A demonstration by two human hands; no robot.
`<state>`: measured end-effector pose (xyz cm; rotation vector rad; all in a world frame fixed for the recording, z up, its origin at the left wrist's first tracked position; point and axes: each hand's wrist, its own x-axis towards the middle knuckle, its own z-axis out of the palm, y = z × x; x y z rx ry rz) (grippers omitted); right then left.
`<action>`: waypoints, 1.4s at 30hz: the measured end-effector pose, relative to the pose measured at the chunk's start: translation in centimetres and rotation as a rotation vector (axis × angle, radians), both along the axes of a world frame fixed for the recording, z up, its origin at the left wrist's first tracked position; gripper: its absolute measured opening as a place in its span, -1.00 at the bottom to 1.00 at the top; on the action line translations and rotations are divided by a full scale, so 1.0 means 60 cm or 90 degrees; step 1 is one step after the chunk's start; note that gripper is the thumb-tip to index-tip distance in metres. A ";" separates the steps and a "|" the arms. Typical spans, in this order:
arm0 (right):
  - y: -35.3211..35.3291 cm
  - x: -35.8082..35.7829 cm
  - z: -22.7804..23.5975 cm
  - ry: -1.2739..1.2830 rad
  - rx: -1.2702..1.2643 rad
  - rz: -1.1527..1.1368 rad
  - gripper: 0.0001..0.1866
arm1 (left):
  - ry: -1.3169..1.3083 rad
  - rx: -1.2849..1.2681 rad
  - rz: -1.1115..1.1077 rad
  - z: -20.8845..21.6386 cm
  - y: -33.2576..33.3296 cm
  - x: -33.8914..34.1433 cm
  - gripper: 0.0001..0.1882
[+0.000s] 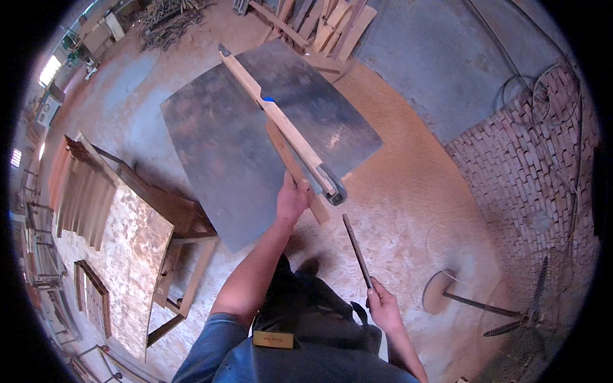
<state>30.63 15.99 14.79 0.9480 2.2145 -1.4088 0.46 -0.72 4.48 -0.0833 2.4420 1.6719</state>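
My left hand (293, 199) reaches over the near edge of a dark metal tabletop (211, 153). Its fingers are closed around a flat brown wooden slat (281, 148), whose near end sticks out past the hand. Just right of the slat, a long pale wooden bar (295, 137) lies across the tabletop, with dark metal fittings at both ends. A small blue piece (269, 99) shows near a notch in that bar. Low on the right, my right hand (383, 306) grips one end of a thin dark rod (357, 252), which points up toward the bar's near end.
At left stands a pale, stained worktable (128, 255) with wooden strips (86, 198) and a small frame (92, 298) on it. Boards (335, 29) lean beyond the tabletop. Stacked bricks (511, 159) fill the right side, and a fan (530, 315) with a round base (437, 292) stands nearer.
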 end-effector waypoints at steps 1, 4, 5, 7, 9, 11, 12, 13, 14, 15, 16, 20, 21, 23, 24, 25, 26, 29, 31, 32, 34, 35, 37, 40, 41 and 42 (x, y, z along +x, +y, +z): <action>0.002 0.002 0.002 0.001 -0.003 -0.003 -0.50 | -0.054 0.005 -0.009 0.005 0.005 -0.014 -0.61; 0.004 0.006 0.006 0.014 -0.014 -0.008 -0.51 | -0.026 -0.147 -0.045 -0.008 0.009 -0.055 -0.56; 0.003 0.006 0.005 0.026 -0.019 -0.007 -0.52 | 0.016 -0.225 -0.057 -0.018 0.006 -0.066 -0.54; 0.002 0.008 0.001 0.029 -0.018 -0.009 -0.52 | 0.033 -0.307 -0.083 -0.011 0.010 -0.080 -0.52; 0.002 0.003 0.001 0.013 -0.011 0.004 -0.51 | 0.069 -0.358 -0.098 -0.019 0.002 -0.086 -0.53; 0.001 -0.009 0.005 0.011 -0.014 0.023 -0.50 | 0.129 -0.377 -0.098 -0.045 -0.016 -0.094 -0.59; 0.001 -0.013 0.003 0.007 -0.016 0.024 -0.50 | 0.017 -0.237 -0.090 -0.032 -0.014 -0.097 -0.61; 0.002 -0.016 0.001 0.017 -0.014 0.027 -0.51 | -0.097 -0.096 -0.081 -0.004 -0.011 -0.098 -0.64; 0.004 -0.018 -0.003 0.027 -0.012 0.029 -0.51 | -0.210 0.044 -0.071 0.011 -0.008 -0.099 -0.66; 0.003 -0.022 -0.006 0.039 -0.011 0.041 -0.52 | -0.214 0.061 -0.057 0.008 -0.020 -0.102 -0.65; 0.005 -0.025 -0.011 0.037 -0.013 0.040 -0.52 | -0.219 0.078 -0.046 0.001 -0.031 -0.106 -0.62; 0.009 -0.049 -0.002 0.009 0.029 0.069 -0.52 | -0.185 0.021 -0.036 0.030 -0.009 -0.092 -0.56; 0.009 -0.055 -0.002 0.006 0.046 0.083 -0.53 | -0.164 -0.018 -0.038 0.041 -0.006 -0.088 -0.54; 0.009 -0.064 -0.003 0.006 0.054 0.094 -0.53 | -0.131 -0.092 -0.056 0.020 -0.001 -0.096 -0.46; 0.009 -0.069 -0.003 0.008 0.044 0.091 -0.53 | -0.115 -0.130 -0.064 0.007 0.002 -0.099 -0.42; 0.009 -0.073 -0.004 0.011 0.034 0.088 -0.54 | -0.073 -0.163 -0.061 -0.009 0.002 -0.100 -0.38; 0.011 -0.074 -0.008 0.015 0.043 0.100 -0.54 | -0.032 -0.197 -0.057 -0.025 0.000 -0.100 -0.34; 0.013 -0.081 -0.022 0.017 0.058 0.117 -0.53 | -0.015 -0.246 -0.084 -0.023 0.004 -0.102 -0.26; 0.012 -0.090 -0.014 0.006 0.053 0.122 -0.53 | -0.027 -0.248 -0.092 -0.019 0.003 -0.102 -0.23; 0.012 -0.095 -0.010 -0.007 0.054 0.127 -0.53 | -0.027 -0.241 -0.091 -0.018 0.003 -0.104 -0.22; 0.014 -0.100 -0.002 -0.036 0.062 0.135 -0.53 | -0.025 -0.261 -0.101 -0.013 0.005 -0.103 -0.22; 0.013 -0.103 0.000 -0.036 0.062 0.139 -0.53 | -0.029 -0.271 -0.107 -0.010 0.003 -0.106 -0.23; 0.011 -0.108 0.003 -0.034 0.063 0.142 -0.52 | -0.037 -0.292 -0.124 -0.006 0.000 -0.113 -0.24; 0.003 -0.133 0.018 -0.063 0.073 0.153 -0.53 | -0.022 -0.288 -0.096 -0.008 -0.005 -0.130 -0.27; -0.001 -0.142 0.022 -0.059 0.079 0.159 -0.53 | -0.030 -0.296 -0.100 -0.008 -0.008 -0.138 -0.28; -0.005 -0.152 0.026 -0.056 0.086 0.165 -0.53 | -0.038 -0.302 -0.106 -0.005 -0.009 -0.147 -0.29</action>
